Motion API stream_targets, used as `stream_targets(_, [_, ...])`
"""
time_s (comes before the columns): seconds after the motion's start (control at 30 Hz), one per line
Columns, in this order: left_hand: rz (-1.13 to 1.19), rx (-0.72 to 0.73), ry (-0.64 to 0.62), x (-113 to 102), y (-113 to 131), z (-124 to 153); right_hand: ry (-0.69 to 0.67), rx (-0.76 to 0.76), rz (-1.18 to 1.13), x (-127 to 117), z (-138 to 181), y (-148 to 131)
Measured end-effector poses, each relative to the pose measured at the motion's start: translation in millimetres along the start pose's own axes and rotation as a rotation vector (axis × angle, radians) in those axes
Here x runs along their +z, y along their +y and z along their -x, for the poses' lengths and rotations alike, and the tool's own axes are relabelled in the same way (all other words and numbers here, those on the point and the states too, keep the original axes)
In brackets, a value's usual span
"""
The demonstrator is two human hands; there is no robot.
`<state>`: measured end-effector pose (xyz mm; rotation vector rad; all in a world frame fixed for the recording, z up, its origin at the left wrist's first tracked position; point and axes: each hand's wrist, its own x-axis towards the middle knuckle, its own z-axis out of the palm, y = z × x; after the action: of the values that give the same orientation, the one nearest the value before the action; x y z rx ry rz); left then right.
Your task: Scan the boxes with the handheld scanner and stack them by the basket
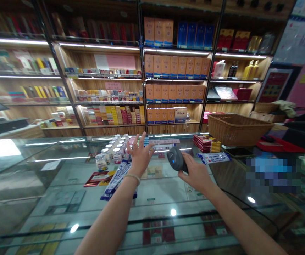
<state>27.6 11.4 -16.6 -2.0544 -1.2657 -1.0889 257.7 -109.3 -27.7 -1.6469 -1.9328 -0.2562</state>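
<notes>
Right hand (196, 173): fingers wrapped round a grey handheld scanner (176, 159), held above the glass bench (62, 198). Left hand (139, 156): fingers spread wide, holding nothing, raised over a long blue-and-white packet (116, 179) lying on the bench, near a cluster of small white-capped jars (112, 150). Further right: stacked red packs (207, 142) and a wicker basket (236, 129).

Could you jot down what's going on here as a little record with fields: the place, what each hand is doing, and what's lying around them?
Place: shop, glass counter in front of lit shelves of boxes
Left hand: open, fingers spread, reaching toward the small white-capped jars; holds nothing
Right hand: closed on a grey handheld scanner with a blue light
Near left hand: long blue-and-white packet lying on the glass
Near right hand: another blue-and-white packet, stack of red cartons
Further right: wicker basket
</notes>
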Motion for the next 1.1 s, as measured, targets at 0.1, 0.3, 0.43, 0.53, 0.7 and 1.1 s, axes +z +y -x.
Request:
stream_targets(0.1, [0.002,-0.011,-0.002,0,0,0,-0.069,0.092,0.037,-7,0,0])
stream_targets(0.3, [-0.018,-0.021,-0.008,1,-1,1,-0.163,0.125,0.034,-14,0,-3])
stream_targets(0.43, [-0.020,-0.025,-0.002,0,-1,0,-0.194,0.131,0.015,-13,0,-4])
stream_targets(0.53, [-0.005,-0.035,-0.003,0,-1,0,-0.202,0.117,0.010,-11,0,-4])
stream_targets(0.7, [0.013,-0.047,-0.018,-1,-1,0,-0.199,0.143,0.059,-11,-1,-7])
stream_targets(1.1, [0.000,-0.051,-0.017,-2,0,0,-0.143,0.122,0.071,-11,0,-5])
